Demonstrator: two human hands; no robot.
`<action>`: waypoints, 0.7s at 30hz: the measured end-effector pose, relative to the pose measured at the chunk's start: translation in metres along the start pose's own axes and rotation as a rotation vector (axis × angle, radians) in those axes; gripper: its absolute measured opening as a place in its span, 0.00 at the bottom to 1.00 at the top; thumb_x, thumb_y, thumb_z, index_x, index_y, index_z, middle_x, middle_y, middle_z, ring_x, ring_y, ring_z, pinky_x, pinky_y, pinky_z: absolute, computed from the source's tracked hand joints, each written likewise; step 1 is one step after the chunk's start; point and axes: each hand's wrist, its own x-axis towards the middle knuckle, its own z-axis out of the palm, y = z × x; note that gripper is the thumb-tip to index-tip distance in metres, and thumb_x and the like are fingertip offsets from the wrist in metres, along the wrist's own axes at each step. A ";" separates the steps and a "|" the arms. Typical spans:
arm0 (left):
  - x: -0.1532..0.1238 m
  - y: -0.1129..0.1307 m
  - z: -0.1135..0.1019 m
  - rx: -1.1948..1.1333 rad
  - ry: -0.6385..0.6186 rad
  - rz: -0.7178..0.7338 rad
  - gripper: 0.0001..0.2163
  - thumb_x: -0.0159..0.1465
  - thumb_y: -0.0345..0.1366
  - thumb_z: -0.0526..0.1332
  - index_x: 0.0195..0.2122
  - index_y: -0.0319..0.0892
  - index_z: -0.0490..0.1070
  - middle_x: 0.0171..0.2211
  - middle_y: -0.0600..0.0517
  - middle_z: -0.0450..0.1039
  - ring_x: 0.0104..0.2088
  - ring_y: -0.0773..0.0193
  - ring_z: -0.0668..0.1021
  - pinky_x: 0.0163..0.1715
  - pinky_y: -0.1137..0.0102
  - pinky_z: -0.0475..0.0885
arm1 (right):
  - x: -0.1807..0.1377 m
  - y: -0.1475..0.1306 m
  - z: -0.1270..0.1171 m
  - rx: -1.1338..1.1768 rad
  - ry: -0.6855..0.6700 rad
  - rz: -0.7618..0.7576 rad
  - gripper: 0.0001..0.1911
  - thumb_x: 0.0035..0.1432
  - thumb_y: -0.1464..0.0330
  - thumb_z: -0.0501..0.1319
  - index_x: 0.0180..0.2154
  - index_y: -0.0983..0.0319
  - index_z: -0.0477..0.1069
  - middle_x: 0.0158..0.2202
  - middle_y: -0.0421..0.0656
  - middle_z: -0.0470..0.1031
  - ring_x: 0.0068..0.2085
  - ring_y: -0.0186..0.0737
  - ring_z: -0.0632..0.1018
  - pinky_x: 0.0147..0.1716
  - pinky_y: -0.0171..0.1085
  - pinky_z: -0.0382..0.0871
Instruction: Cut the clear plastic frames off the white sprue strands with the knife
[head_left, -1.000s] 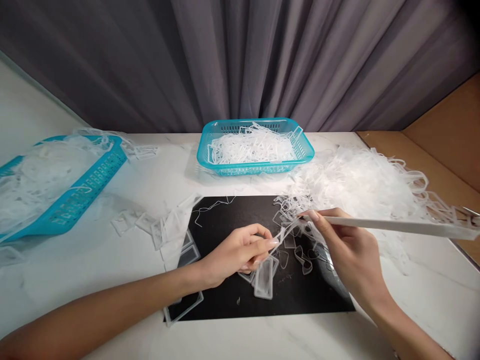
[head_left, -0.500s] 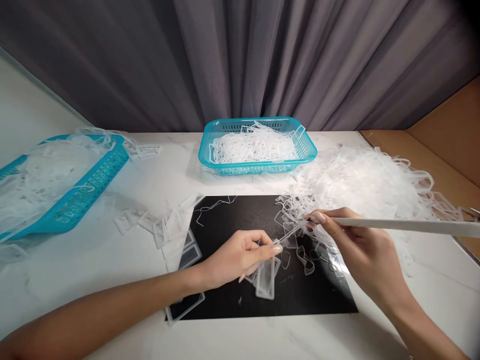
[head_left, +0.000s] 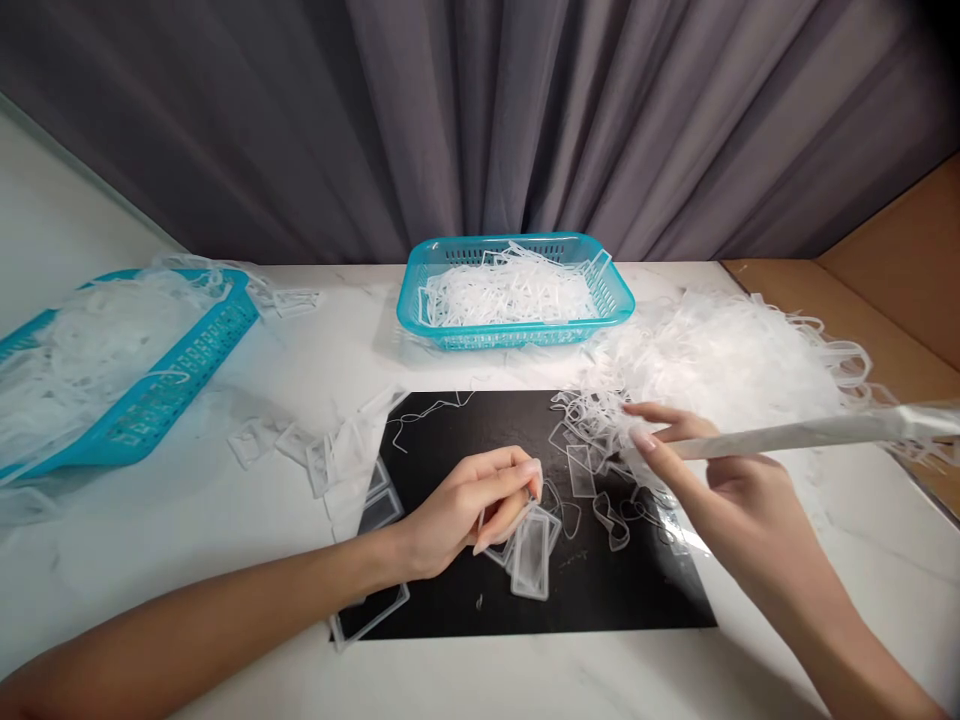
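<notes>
Over the black mat (head_left: 450,610), my left hand (head_left: 472,510) is closed in a pinch on a small translucent piece, mostly hidden by the fingers. Just below its fingertips lie clear rectangular frames (head_left: 531,565) on the mat. My right hand (head_left: 720,490) holds a long white stick-like tool (head_left: 810,435), which rests across the hand and points off to the right. Its thumb and index finger are at the near edge of a heap of translucent strips and loops (head_left: 720,350). The tool's tip cannot be made out.
A blue basket (head_left: 517,338) of thin white strips stands at the back. Another blue basket (head_left: 180,375), piled with translucent pieces, is at the left. Loose clear pieces (head_left: 319,455) lie left of the mat. A brown cardboard surface (head_left: 885,300) borders the right, and a grey curtain (head_left: 450,120) hangs behind.
The thin strip stretched between my hands no longer spans them. My right hand has moved slightly right, its fingers spreading, and the tool has tilted. My left fingers have turned upward.
</notes>
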 end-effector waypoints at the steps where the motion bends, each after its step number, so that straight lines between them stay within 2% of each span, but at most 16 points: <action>1: 0.000 0.000 0.000 0.003 -0.016 -0.009 0.11 0.66 0.37 0.52 0.28 0.39 0.65 0.08 0.61 0.53 0.12 0.74 0.52 0.17 0.74 0.48 | -0.002 -0.002 0.003 0.073 -0.074 0.035 0.13 0.55 0.58 0.60 0.27 0.58 0.77 0.41 0.45 0.77 0.45 0.48 0.75 0.36 0.40 0.70; 4: -0.001 0.001 0.001 0.021 -0.058 -0.033 0.11 0.65 0.38 0.51 0.28 0.39 0.66 0.10 0.61 0.52 0.14 0.73 0.52 0.18 0.73 0.48 | -0.008 -0.004 0.009 0.251 -0.310 0.154 0.15 0.57 0.57 0.58 0.32 0.57 0.78 0.38 0.45 0.77 0.42 0.46 0.77 0.39 0.40 0.70; 6: -0.001 0.001 0.001 0.036 -0.077 -0.038 0.12 0.65 0.38 0.52 0.28 0.38 0.66 0.11 0.61 0.50 0.15 0.73 0.51 0.19 0.72 0.47 | -0.010 -0.004 0.012 0.311 -0.375 0.199 0.15 0.58 0.57 0.57 0.32 0.56 0.78 0.36 0.43 0.77 0.39 0.42 0.77 0.38 0.39 0.70; 8: -0.002 0.001 0.001 0.059 -0.094 -0.043 0.11 0.65 0.38 0.52 0.28 0.38 0.67 0.12 0.62 0.48 0.16 0.73 0.49 0.19 0.72 0.45 | -0.011 -0.003 0.015 0.358 -0.388 0.217 0.15 0.58 0.57 0.57 0.29 0.56 0.77 0.35 0.43 0.77 0.35 0.40 0.77 0.38 0.38 0.69; 13: -0.003 -0.002 0.000 0.112 -0.104 -0.049 0.09 0.63 0.37 0.56 0.28 0.37 0.69 0.13 0.62 0.45 0.16 0.73 0.48 0.20 0.70 0.42 | -0.012 -0.007 0.018 0.414 -0.381 0.210 0.16 0.58 0.57 0.57 0.27 0.59 0.76 0.34 0.44 0.76 0.37 0.41 0.76 0.36 0.37 0.69; 17: -0.003 -0.003 0.000 0.136 -0.104 -0.047 0.10 0.63 0.38 0.56 0.29 0.37 0.70 0.14 0.63 0.45 0.16 0.74 0.48 0.19 0.70 0.43 | -0.012 -0.014 0.019 0.405 -0.353 0.229 0.18 0.58 0.57 0.57 0.22 0.60 0.72 0.32 0.42 0.76 0.34 0.38 0.76 0.34 0.35 0.68; 21: -0.003 -0.003 0.000 0.143 -0.102 -0.048 0.10 0.63 0.38 0.56 0.30 0.37 0.70 0.13 0.63 0.44 0.16 0.74 0.48 0.19 0.71 0.43 | -0.013 -0.018 0.020 0.413 -0.333 0.244 0.17 0.57 0.57 0.58 0.22 0.60 0.73 0.30 0.42 0.76 0.33 0.37 0.76 0.34 0.35 0.67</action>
